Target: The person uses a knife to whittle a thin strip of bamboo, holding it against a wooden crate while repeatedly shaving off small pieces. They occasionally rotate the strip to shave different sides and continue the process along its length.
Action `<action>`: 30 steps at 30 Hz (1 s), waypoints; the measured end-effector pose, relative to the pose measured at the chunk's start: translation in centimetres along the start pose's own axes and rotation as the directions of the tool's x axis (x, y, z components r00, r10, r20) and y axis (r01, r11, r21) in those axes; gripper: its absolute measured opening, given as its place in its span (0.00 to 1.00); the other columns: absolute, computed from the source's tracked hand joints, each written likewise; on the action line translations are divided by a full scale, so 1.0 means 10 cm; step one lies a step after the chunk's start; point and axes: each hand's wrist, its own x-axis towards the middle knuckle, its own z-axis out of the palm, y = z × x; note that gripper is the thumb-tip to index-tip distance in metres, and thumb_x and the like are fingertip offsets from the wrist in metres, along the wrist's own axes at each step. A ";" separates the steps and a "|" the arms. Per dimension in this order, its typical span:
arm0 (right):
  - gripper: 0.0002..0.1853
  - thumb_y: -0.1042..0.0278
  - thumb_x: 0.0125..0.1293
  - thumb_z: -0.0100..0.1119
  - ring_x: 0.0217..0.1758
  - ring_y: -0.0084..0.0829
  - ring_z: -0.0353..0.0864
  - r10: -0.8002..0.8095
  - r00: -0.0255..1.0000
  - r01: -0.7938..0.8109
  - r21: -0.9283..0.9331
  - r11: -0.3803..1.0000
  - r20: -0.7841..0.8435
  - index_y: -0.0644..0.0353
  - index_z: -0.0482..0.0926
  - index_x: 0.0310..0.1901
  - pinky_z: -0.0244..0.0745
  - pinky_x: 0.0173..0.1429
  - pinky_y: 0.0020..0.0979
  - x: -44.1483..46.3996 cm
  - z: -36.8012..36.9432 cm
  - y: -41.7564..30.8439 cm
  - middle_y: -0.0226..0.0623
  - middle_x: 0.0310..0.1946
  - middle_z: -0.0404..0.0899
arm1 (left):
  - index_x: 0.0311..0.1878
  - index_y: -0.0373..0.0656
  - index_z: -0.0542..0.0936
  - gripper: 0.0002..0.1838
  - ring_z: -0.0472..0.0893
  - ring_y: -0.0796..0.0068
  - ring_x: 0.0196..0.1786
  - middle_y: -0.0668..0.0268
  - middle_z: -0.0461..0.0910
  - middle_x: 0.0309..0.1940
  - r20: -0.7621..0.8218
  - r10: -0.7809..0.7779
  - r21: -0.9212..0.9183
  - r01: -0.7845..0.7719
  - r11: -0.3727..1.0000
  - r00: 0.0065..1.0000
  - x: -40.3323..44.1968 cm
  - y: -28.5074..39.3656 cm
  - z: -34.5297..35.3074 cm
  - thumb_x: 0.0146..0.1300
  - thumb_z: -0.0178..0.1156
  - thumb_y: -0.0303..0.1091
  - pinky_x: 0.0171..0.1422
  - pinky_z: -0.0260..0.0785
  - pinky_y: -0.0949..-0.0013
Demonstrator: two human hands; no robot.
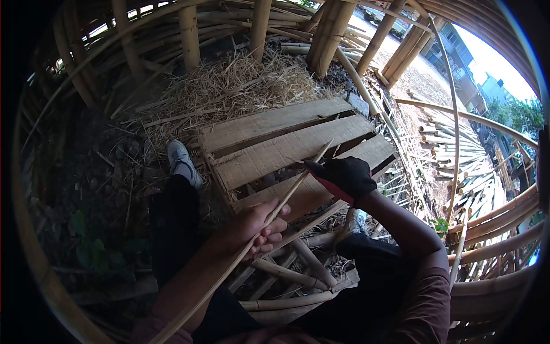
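My bare left hand (260, 229) is closed round a long, thin bamboo strip (229, 269). The strip runs from the bottom left, past my forearm, up to a tip above the wooden slats. To its right is my right hand (345, 178), in a black glove with red on the palm side. Its fingers are curled together near the strip's upper end. A thin, pale point sticks out to the left of the glove; what it belongs to is hidden. Under both hands lies a low platform of wooden slats (292, 146) with gaps between the boards.
A heap of straw-like shavings (240, 80) lies behind the platform. Bamboo posts (329, 37) stand at the back. Many cut bamboo poles (458, 155) are stacked outside on the right. Bamboo pieces (286, 275) lie between my legs, and my shoe (182, 157) is left of the platform.
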 end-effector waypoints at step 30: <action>0.19 0.68 0.65 0.52 0.39 0.33 0.86 -0.451 0.893 0.444 -0.172 0.879 0.000 0.39 0.81 0.55 0.81 0.36 0.37 -0.25 0.03 -0.12 0.26 0.43 0.83 | 0.46 0.43 0.67 0.17 0.57 0.90 0.11 0.78 0.58 0.15 -0.137 0.044 0.164 -0.021 0.986 0.990 -0.05 0.00 0.09 0.79 0.39 0.48 0.09 0.52 0.83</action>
